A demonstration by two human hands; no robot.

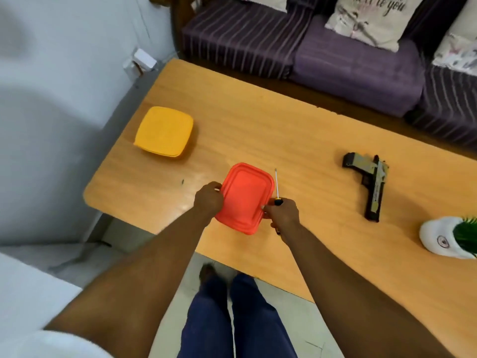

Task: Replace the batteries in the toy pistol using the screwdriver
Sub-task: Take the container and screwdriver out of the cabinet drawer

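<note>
Far to the left of both hands, a yellow container [164, 131] sits lid-down or closed on the wooden bench [258, 120], well apart from everything else. A tiny dark speck [182, 181], too small to identify, lies on the bench between the yellow container and the left hand.

The left hand [208, 198] curls its fingers over the left edge of a red container [244, 197], its grip closed on that rim. The red container lies between the two hands, its lid facing up, near the bench's front edge.

The right hand [283, 215] is at the red container's right edge; its thumb and fingertips touch the lid's corner while the rest of the grip is wrapped around the dark handle of the screwdriver [276, 186]. The thin metal shaft sticks out beyond the knuckles, pointing away from the person and running just beside the red container's right side.

Well to the right of the right hand, untouched, the toy pistol [371, 184] lies flat on the bench, black and tan, its barrel pointing toward the person and its grip toward the left. Farther right still, at the bench's edge, stands a white pot [438, 239] with green leaves. Beyond the bench is a purple striped sofa [335, 60] with cushions.
</note>
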